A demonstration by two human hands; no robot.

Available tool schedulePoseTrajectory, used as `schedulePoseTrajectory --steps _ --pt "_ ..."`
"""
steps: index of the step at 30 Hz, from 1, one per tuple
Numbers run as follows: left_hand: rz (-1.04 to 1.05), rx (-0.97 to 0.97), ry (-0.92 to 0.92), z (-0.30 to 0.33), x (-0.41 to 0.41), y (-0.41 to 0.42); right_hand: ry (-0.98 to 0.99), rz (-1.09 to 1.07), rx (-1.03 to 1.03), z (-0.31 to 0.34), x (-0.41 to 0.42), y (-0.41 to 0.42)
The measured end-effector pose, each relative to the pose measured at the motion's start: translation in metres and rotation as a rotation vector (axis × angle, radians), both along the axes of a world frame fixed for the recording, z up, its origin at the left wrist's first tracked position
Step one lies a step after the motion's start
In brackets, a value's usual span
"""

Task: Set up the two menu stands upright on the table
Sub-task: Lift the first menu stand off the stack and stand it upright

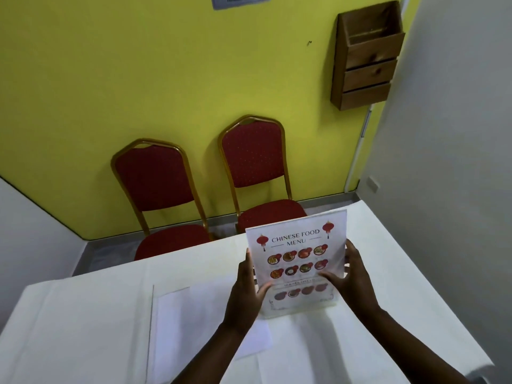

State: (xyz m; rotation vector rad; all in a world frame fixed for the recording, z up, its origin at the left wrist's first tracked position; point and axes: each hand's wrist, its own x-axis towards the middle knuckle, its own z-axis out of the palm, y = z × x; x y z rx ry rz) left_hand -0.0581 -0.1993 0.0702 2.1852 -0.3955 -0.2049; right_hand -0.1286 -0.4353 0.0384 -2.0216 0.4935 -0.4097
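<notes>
At the centre right of the frame, a menu stand [297, 261] printed "Chinese Food Menu" is held upright between both hands. The left hand [248, 286] is clamped on its left edge and the right hand [350, 275] on its right edge, fingers closed against the clear panel. Its base appears to meet the white table [83, 328]. The step is judged best finished by pressing the base flat before the grip is eased — otherwise it could tip. The second stand [194, 328] lies flat at lower centre, untouched. At upper right, a wooden wall rack [365, 62] is seen — its visible top pocket looks empty.
</notes>
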Motion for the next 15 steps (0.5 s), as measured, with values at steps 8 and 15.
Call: schedulePoseTrajectory --steps 8,15 --pt "-0.019 0.075 -0.027 -0.007 0.0 -0.004 0.049 0.006 -0.054 -0.018 0.0 -0.008" --pt "-0.081 0.12 -0.063 -0.01 0.004 -0.001 0.024 0.006 -0.066 -0.016 -0.003 -0.005"
